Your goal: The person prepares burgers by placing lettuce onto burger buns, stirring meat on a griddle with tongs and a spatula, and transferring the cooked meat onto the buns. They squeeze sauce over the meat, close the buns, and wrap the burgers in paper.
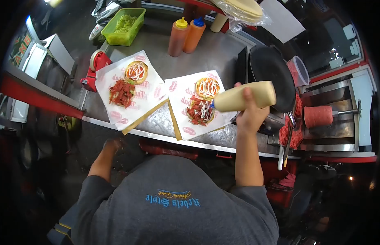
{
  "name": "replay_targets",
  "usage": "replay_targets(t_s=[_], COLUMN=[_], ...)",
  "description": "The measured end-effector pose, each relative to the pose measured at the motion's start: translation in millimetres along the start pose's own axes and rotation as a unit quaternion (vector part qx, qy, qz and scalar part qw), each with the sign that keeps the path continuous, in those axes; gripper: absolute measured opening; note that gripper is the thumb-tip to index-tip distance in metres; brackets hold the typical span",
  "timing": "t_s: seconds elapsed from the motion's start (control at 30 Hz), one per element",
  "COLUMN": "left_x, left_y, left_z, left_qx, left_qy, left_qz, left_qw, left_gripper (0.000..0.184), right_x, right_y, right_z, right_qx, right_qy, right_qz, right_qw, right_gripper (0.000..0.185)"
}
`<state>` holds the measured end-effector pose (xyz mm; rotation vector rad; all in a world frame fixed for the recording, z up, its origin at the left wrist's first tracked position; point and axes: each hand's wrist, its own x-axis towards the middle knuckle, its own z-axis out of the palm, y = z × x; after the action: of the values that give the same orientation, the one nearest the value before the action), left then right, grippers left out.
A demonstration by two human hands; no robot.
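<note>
My right hand (253, 115) is wrapped round a squeeze bottle of pale sauce (249, 96), tilted with its blue nozzle over the right-hand open bun. That bun's meat-topped half (200, 111) has some white lines of sauce; its other half (207, 87) carries red and white sauce. Both lie on white printed paper (181, 128). On the left paper (151, 108), one half holds plain shredded meat (122, 93) and the other (137, 72) has red and white sauce. My left hand (113, 145) hangs near the counter's front edge, its fingers dark and blurred.
Behind the papers on the metal counter (157, 49) stand a yellow-capped bottle (178, 37), a blue-capped bottle (194, 36) and a green tub of shredded lettuce (123, 27). A red tape dispenser (94, 71) sits left. At right are a black pan (271, 77) and a meat spit (318, 116).
</note>
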<state>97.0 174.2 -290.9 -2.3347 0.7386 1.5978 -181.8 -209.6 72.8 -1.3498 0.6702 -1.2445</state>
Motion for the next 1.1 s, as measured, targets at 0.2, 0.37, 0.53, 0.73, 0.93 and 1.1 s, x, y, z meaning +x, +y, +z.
replay_targets(t_s=[0.2,0.37,0.53,0.73,0.93,1.1], left_x=[-23,-21,-8,-156,-220,-253], left_y=[-28,-60,-55,-3,37,57], left_z=[0,10,6,-45,-48,-61], left_qx=[0.042,-0.037,0.042,-0.075,-0.128,-0.093], left_qy=[0.064,0.087,0.082,0.183,0.139,0.107], left_qz=[0.021,-0.011,0.153,0.292,0.426,0.505], left_qw=[0.997,0.995,0.984,0.936,0.885,0.851], left_gripper=[0.040,0.035,0.037,0.051,0.055,0.051], right_x=[29,10,-49,-55,-41,-29], right_y=[1,-9,86,98,87,74], right_z=[12,93,189,227,247,267], right_qx=[-0.047,0.111,0.168,0.092,0.097,0.145], right_qy=[-0.126,-0.072,-0.152,-0.226,-0.225,-0.187], right_qz=[0.124,-0.011,0.131,0.060,0.032,0.055], right_qw=[0.983,0.991,0.965,0.968,0.969,0.970], right_gripper=[0.039,0.046,0.041,0.032,0.033,0.031])
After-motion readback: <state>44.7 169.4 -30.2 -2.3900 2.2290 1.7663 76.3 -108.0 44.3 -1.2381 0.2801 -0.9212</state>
